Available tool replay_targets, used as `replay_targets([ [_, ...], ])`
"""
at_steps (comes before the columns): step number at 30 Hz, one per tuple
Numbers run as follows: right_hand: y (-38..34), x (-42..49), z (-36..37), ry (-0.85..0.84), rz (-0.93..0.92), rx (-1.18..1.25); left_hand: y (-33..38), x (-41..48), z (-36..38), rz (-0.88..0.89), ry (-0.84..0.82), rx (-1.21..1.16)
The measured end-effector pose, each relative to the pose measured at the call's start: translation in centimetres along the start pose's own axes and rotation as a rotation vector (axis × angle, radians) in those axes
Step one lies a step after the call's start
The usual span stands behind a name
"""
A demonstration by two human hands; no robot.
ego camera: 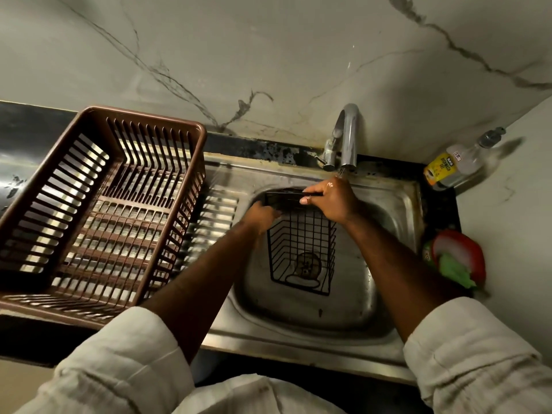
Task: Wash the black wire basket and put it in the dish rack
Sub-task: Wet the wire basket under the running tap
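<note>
The black wire basket (301, 249) hangs tilted over the steel sink (388, 222), its open top toward the wall and just below the tap. My left hand (260, 216) grips its left upper edge. My right hand (331, 201) holds the top rim, thumb and fingers curled over it, under the spout of the tap (348, 138). A thin stream of water falls from the spout onto my right hand. The brown plastic dish rack (98, 204) stands on the draining board to the left and holds nothing.
A clear dish soap bottle (457, 165) with a yellow label lies in the back right corner. A red dish with a green scrub pad (457, 264) sits on the counter right of the sink. The drain (307, 264) shows through the basket's wires.
</note>
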State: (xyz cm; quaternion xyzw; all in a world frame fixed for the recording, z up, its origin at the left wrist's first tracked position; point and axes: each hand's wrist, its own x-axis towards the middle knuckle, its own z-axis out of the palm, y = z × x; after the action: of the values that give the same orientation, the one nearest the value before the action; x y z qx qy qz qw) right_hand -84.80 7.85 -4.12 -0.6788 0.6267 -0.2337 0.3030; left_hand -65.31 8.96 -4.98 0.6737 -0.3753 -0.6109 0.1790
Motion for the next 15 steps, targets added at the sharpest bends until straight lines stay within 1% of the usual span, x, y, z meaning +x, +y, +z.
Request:
replay_targets([
  [3,0.6,-0.8,0.0,-0.022,-0.001,0.026,1.1,-0.6,0.1,0.247,0.108,0.293],
  [5,0.9,-1.0,-0.2,-0.062,-0.023,0.036,1.5,-0.4,0.3,0.377,0.127,0.486],
  [6,0.9,-1.0,-0.3,-0.084,-0.039,0.038,1.7,-0.1,0.6,0.414,0.11,0.566],
  [7,0.8,-1.0,-0.4,-0.107,-0.057,0.038,2.0,0.2,0.9,0.43,0.08,0.625],
  [9,0.6,-0.9,-0.5,-0.127,-0.108,0.04,2.4,0.9,1.5,0.401,0.018,0.716],
  [12,0.7,-0.7,-0.3,-0.104,-0.166,0.078,3.4,1.1,2.2,0.373,-0.032,0.856],
  [15,1.1,-0.4,-0.2,-0.092,-0.252,0.084,4.0,1.4,2.3,0.379,-0.071,0.92],
])
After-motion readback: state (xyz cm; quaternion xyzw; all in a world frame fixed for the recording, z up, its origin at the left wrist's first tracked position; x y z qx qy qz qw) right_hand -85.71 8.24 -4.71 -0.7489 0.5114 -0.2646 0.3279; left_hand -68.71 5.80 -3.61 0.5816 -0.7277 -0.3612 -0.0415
